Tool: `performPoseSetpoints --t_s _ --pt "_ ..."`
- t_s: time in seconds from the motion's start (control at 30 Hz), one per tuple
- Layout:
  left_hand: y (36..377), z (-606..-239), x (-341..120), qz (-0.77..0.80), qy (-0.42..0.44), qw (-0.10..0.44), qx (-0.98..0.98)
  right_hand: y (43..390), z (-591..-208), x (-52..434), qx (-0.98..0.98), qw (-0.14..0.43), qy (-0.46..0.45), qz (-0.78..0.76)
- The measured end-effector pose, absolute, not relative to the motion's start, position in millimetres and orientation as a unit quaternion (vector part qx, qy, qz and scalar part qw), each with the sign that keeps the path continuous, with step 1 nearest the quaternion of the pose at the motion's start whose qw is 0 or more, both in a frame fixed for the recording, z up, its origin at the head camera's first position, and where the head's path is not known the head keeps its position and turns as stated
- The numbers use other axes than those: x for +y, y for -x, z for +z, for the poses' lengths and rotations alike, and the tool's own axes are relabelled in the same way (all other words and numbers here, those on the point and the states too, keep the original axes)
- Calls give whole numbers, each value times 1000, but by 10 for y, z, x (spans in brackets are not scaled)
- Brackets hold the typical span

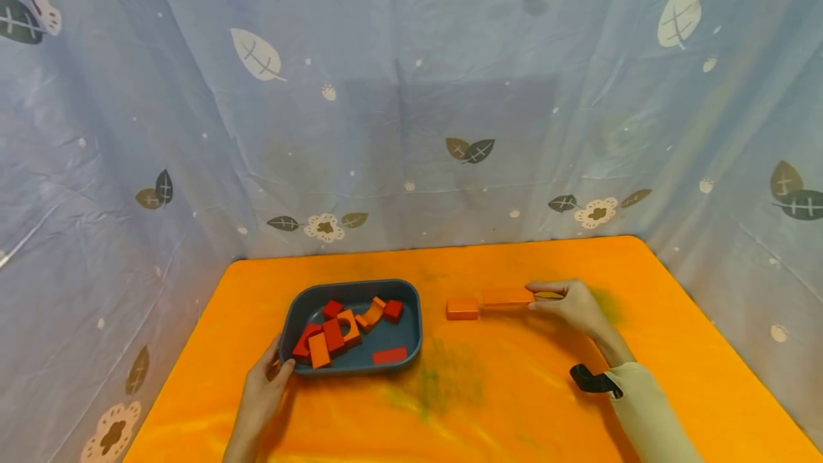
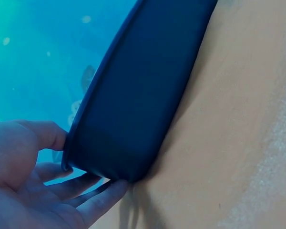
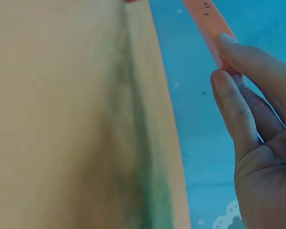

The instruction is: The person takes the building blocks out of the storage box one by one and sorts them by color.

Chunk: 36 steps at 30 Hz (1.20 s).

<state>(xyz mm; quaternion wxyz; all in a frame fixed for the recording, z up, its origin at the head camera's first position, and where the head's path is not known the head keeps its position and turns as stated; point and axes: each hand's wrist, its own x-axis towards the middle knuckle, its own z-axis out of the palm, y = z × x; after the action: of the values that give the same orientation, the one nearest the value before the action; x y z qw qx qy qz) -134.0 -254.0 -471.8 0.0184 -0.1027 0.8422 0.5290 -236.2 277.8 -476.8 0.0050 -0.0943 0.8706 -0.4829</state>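
Observation:
My left hand (image 1: pixel 262 386) grips the near left corner of a dark grey tray (image 1: pixel 416 334); in the left wrist view its thumb is at the rim of the tray (image 2: pixel 128 100) and its fingers lie against the end wall. My right hand (image 1: pixel 577 307) pinches one end of a long orange block (image 1: pixel 508 297) between thumb and fingers. In the right wrist view the held orange block (image 3: pixel 207 24) shows small dark marks and stands out against the curtain. Just left of it, a shorter orange block (image 1: pixel 462 309) lies on the table.
Several red and orange blocks lie inside the tray, among them an orange arch block (image 1: pixel 350 334) and a flat red block (image 1: pixel 389 356). An orange cloth (image 1: pixel 514 391) covers the table. A patterned curtain (image 1: pixel 386 127) hangs behind and at both sides.

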Motion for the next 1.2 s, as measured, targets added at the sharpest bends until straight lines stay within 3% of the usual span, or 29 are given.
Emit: performPoseSetpoints --t_s 0.3,0.57,0.8,1.03,1.2 --pt "1329 -4721 -2557 529 100 17 842 2413 -4933 2797 884 9 114 -453" --pt "1320 -4738 -2553 530 107 21 841 2439 -5014 2707 903 -24 174 -392" --pt "1320 -4736 -2552 531 111 18 840 2425 -4962 2682 898 -2 178 -402" --pt "1325 -4761 -2541 531 102 16 841 2434 -4749 2603 917 -9 182 -354" --pt "1342 -4759 -2552 531 100 19 841 2459 -4463 2257 909 -6 215 -357"
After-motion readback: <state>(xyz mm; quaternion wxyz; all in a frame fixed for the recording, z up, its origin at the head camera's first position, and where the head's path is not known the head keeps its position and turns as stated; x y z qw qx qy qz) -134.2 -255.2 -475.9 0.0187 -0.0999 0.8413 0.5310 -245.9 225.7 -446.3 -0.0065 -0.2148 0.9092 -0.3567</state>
